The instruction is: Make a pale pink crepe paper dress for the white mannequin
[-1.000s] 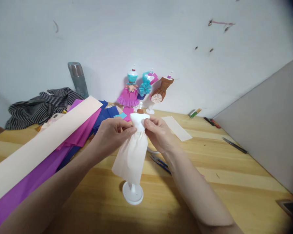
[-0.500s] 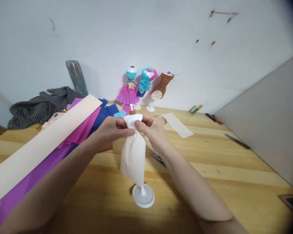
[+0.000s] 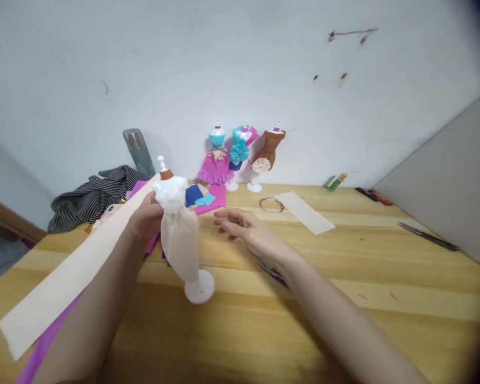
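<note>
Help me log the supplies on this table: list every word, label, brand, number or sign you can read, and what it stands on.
No readable text anywhere.
Mini dress form and cream skirt: no lettering visible.
Steel-capped flask: any marks too blurred to read.
Small green-and-yellow item: any print too small to read.

Left hand (image 3: 146,216): fingers largely hidden behind small white plastic dress form (image 3: 170,193). Left forearm (image 3: 104,314) and right forearm (image 3: 336,309): both cut off by lower edge. Blue-handled metal snips (image 3: 270,268): handles partly covered by right forearm. Purple sheet (image 3: 50,338): mostly beneath long cream strip (image 3: 84,250), end cropped. Thin pink scrap (image 3: 362,296): too small, material indeterminable.
</note>
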### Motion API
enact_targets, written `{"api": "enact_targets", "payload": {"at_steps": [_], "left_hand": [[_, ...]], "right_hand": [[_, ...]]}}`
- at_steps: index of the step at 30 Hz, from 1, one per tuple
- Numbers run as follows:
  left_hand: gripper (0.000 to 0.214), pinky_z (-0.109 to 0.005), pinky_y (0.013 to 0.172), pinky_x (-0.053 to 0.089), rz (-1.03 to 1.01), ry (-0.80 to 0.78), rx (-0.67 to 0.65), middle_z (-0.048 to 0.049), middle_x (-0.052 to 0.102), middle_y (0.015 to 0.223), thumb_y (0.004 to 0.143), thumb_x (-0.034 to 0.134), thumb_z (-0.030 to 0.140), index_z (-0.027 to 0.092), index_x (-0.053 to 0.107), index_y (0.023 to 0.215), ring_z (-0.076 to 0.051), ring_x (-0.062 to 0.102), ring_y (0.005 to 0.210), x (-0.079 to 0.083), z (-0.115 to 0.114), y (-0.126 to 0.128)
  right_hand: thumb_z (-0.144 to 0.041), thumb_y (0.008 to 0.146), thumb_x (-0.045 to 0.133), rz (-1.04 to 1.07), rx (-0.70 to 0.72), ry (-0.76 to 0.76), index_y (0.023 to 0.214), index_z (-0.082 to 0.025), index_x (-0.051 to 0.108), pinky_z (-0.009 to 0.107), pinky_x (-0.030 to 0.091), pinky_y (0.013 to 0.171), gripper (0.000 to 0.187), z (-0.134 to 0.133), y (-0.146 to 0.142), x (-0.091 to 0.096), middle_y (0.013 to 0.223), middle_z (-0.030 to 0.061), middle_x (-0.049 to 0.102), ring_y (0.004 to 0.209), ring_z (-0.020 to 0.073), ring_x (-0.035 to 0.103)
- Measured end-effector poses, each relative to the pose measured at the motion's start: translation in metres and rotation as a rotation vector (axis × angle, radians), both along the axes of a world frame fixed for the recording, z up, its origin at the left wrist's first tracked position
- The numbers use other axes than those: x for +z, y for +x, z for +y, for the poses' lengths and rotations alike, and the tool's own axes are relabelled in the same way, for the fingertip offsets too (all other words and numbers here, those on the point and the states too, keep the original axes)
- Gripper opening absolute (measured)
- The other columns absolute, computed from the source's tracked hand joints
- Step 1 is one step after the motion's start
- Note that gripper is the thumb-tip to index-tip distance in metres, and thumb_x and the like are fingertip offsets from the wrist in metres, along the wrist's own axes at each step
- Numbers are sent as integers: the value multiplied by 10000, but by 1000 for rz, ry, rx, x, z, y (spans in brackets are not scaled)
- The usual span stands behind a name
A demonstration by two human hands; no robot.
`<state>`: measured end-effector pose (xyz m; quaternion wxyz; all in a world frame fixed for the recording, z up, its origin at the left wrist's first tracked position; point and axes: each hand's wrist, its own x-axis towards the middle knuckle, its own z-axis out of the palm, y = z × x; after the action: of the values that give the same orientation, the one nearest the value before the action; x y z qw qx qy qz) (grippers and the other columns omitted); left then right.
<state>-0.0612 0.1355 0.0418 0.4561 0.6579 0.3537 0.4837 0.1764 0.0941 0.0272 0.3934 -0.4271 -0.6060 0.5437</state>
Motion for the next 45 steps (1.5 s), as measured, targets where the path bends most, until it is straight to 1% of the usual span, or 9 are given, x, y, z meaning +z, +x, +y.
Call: {"api": "enact_targets", "payload": {"at_steps": [3,8,11,13,18,23,27,34,45], "left_hand": [[421,-244,493,418,-83,-99,-53,-26,605,615,534,804,500,154,606,669,-117,510,512,-3,-3,-1],[226,-262,614,483,-5,-63,-90,-48,675,758,673,768,352,157,658,706,-153,609,676,12,-21,18],[125,-239,586,454,166,143,23,-18,647,684,746,698,279,169,675,693,-131,576,644,26,-46,39],[87,-221,523,423,263,209,105,-2,657,648,767,671,253,176,711,771,-111,551,572,32,-62,51],[286,-224,556,472,244,216,211,-13,711,683,781,657,284,166,699,1038,-115,592,566,34,-76,55],[196,-208,421,380,410,124,168,-7,680,644,821,594,305,158,711,767,-89,497,459,25,-63,48],[128,-229,546,459,400,322,253,-29,702,756,822,610,252,180,716,816,-140,604,659,24,-66,52],[64,-309,743,510,484,774,183,-45,697,855,828,630,144,189,672,845,-173,593,823,32,-84,56],[126,-302,657,494,655,974,296,-68,655,782,848,553,90,155,628,770,-176,550,745,29,-91,65]], "right_hand": [[-308,734,708,76,36,22,1060,-220,656,388,474,801,341,-3,-6,-4,1092,94,667,904,210,624],[-368,735,712,145,7,218,1166,-244,619,423,455,873,458,-21,-11,17,1203,97,628,1086,264,567],[-403,741,715,261,-19,297,1162,-252,612,428,457,897,459,-32,-13,28,1229,82,630,1102,277,574],[-419,730,730,386,-26,248,1154,-257,611,428,480,882,470,-36,-11,32,1166,76,664,1050,276,613],[-457,614,803,481,-60,170,1050,-266,675,453,492,860,493,-23,16,38,985,68,710,959,292,643],[-513,606,769,561,19,157,1016,-265,693,502,444,931,485,0,39,33,910,65,718,989,299,627],[-506,609,739,556,33,110,1023,-255,675,530,422,942,489,4,38,27,926,75,723,977,307,635],[-476,594,709,512,59,36,977,-227,669,529,458,871,458,-6,23,27,905,95,728,932,330,654],[-439,627,677,510,168,19,982,-224,686,511,479,845,415,-3,17,12,958,108,721,1058,352,611]]}}
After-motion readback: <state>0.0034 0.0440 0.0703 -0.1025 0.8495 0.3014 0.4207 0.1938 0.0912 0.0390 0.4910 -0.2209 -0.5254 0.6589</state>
